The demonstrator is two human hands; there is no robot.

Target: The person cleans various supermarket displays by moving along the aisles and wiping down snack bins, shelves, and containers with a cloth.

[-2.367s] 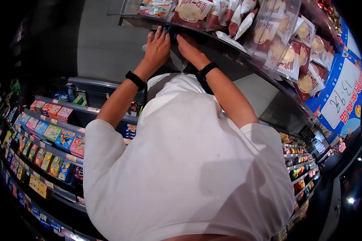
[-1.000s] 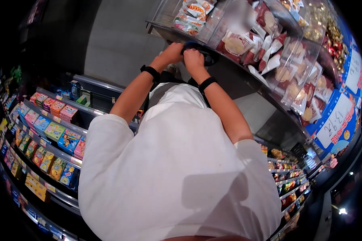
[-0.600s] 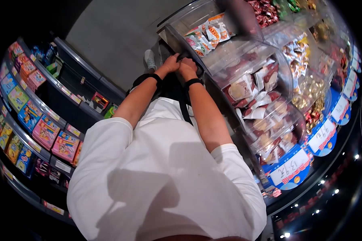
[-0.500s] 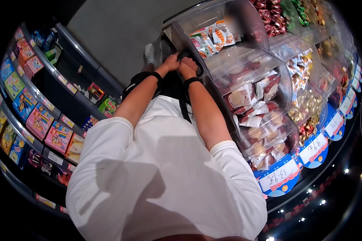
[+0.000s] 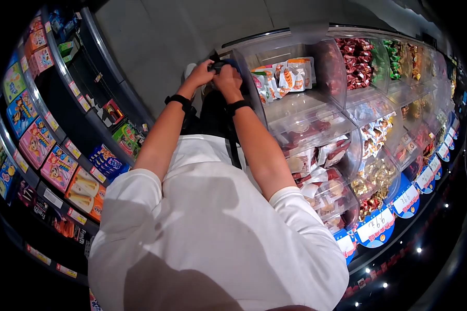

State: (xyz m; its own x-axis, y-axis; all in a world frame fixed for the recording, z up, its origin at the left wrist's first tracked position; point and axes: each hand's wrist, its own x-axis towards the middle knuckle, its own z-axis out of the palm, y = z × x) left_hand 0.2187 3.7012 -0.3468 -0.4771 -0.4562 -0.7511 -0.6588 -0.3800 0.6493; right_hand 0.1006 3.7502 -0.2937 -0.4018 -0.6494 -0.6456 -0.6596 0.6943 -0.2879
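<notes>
In front of my waist my two hands are close together, fingers closed. My left hand (image 5: 201, 75) grips one end of a small black thing (image 5: 216, 66), and my right hand (image 5: 227, 82) closes round its other end. Its kind I cannot make out, as the fingers cover most of it. Dark bands circle both wrists. Just right of my right hand is a clear candy bin (image 5: 290, 106) with white and orange snack packets (image 5: 290, 76) in it. A black strap (image 5: 233, 155) hangs down the front of my white shirt.
Clear bins on the right hold wrapped candies (image 5: 355, 62), gold-wrapped sweets (image 5: 374, 176) and maroon packets (image 5: 324, 192), with blue price signs (image 5: 374, 228) along the edge. Shelves of snack boxes (image 5: 58, 168) curve along the left. Grey floor (image 5: 155, 46) lies ahead.
The view has shifted, so more floor and candy bins show at the top. Both hands have moved slightly up and left in the picture, still closed on the black thing.
</notes>
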